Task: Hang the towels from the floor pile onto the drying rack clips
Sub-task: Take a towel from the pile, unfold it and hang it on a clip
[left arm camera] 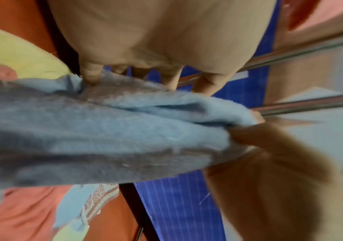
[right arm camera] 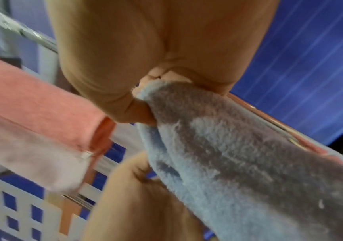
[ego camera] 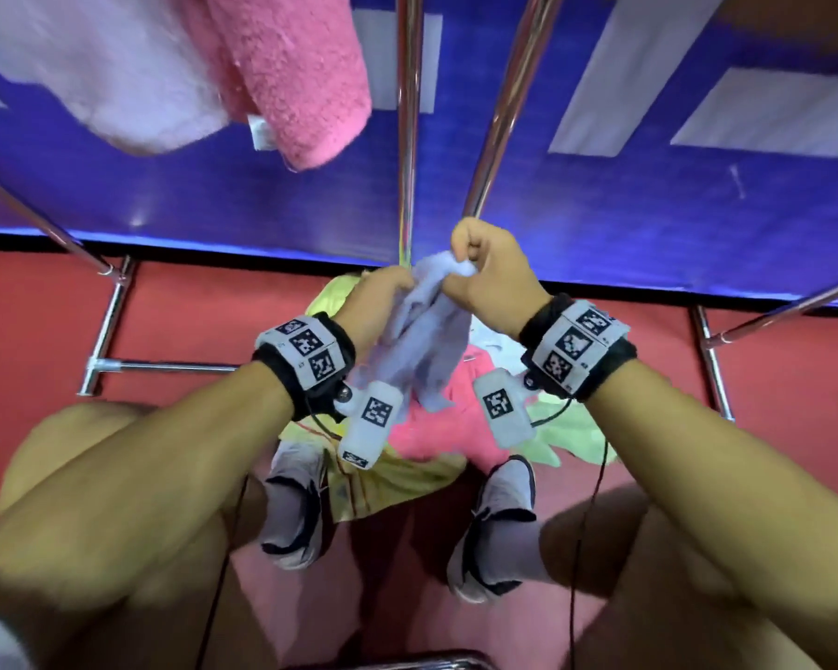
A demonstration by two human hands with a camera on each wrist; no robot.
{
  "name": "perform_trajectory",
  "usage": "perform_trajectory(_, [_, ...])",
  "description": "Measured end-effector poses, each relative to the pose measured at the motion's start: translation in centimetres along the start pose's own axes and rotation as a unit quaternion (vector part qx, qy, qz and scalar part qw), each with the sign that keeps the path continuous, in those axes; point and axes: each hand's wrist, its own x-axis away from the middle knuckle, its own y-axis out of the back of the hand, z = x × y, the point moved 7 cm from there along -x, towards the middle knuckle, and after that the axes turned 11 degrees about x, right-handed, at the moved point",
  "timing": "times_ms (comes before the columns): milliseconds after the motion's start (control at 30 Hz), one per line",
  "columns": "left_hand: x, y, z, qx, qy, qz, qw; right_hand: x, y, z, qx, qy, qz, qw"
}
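Standing over you, the drying rack (ego camera: 504,104) is the biggest thing in play, its chrome bars running up and away, with a pink towel (ego camera: 286,74) already hanging at upper left. No clip shows in any view, so you cannot yet tell where the next edge should go; reaching up blind risks snagging a bar or knocking the pink towel.

Below your wrists lies the floor pile (ego camera: 436,427), yellow, pink and green cloth between your feet. The pale blue towel (ego camera: 426,340) hangs just above it, bunched and twisted. Its long axis runs from your fists down toward the pile, top end at the knuckles, loose tail pointing at the floor. That tail could drag other pieces up or catch under a shoe.

Your right hand (ego camera: 489,278) has its fingers curled tight round the top corner; the right wrist view shows the cloth pinched against the palm. Your left hand (ego camera: 376,302) grips the fabric just beside it, fingertips (left arm camera: 90,76) pressing into the nap. With both grips so close together, the edge probably will not spread flat, and a wad may slip out of a clip.
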Motion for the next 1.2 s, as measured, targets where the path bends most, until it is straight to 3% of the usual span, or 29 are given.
perform_trajectory(167, [5.1,-1.4,-1.7,-0.051,-0.058,0.061,0.995,3.9,2.5,4.8,-0.014,0.044,-0.049,0.998])
perform_trajectory(333, [9.4,0.1,-5.8,0.04,-0.191,-0.027,0.98,8.5,3.2,5.5,0.111,0.008,-0.08,0.991])
perform_trajectory(433, [12.6,-0.1,-6.8,0.065,-0.241,0.006,0.968,10.8,3.1,5.3,0.221,-0.036,-0.056,0.973])
perform_trajectory(533, [15.5,-0.6,-6.3,0.043,-0.27,0.045,0.961,12.8,1.5,5.7,0.227,-0.076,-0.005,0.971])
perform_trajectory(600, [16.8,-1.4,-5.5,0.043,-0.279,0.066,0.957,13.5,0.4,6.7,0.253,-0.06,0.0,0.966])
perform_trajectory(667, [18.0,-1.7,-3.9,0.09,-0.258,0.088,0.958,14.8,-0.9,7.5,0.279,-0.024,0.011,0.96])
perform_trajectory(800, [17.9,0.2,0.6,0.238,-0.137,0.04,0.961,17.5,-2.3,6.9,0.247,-0.014,-0.005,0.969])
perform_trajectory(867, [18.2,0.6,3.3,0.194,-0.084,0.03,0.977,19.2,-2.6,6.5,0.256,-0.011,-0.036,0.966])
perform_trajectory(933, [18.8,0.0,6.8,0.099,0.025,0.059,0.993,20.6,-2.5,5.7,0.248,-0.047,-0.067,0.965])
perform_trajectory(1000, [19.5,-0.8,8.6,0.069,0.094,0.106,0.987,21.7,-2.4,5.3,0.218,-0.067,-0.094,0.969])
perform_trajectory(1067, [19.6,-1.3,8.8,0.088,0.07,0.138,0.984,22.3,-2.6,5.1,0.208,-0.075,-0.083,0.972])
perform_trajectory(1200, [18.9,0.0,8.5,0.074,-0.04,0.062,0.995,23.4,-3.1,3.7,0.202,-0.073,-0.086,0.973])
